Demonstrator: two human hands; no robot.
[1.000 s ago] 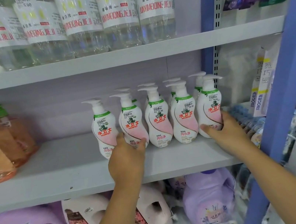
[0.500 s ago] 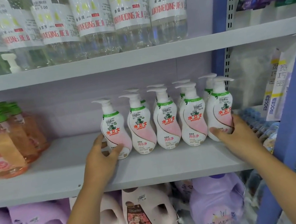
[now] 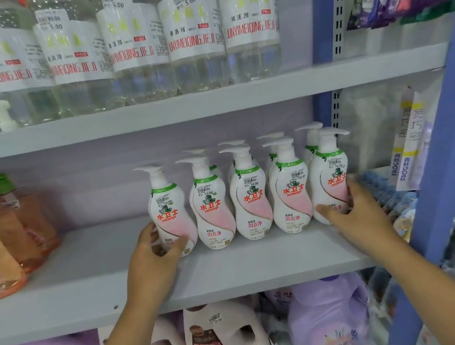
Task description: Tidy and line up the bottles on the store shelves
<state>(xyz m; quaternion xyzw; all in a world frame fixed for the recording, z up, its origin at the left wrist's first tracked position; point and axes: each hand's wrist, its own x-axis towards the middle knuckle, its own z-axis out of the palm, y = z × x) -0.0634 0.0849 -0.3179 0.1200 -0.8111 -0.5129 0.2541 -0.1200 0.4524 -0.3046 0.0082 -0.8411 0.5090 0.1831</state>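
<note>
Bottles could topple at either end of the row

Shelf (image 3: 89, 283), the middle one, carries a front row of five white pump bottles with more behind them, standing toward its right end. Left hand (image 3: 156, 255) curls around the base of the leftmost bottle (image 3: 168, 211); right hand (image 3: 349, 212) wraps the foot of the rightmost bottle (image 3: 330, 180). Squeezing the row inward too sharply could, I judge, tip these tall, narrow-waisted bottles into each other. Pump spouts (image 3: 145, 170) jut left and might snag.
</note>
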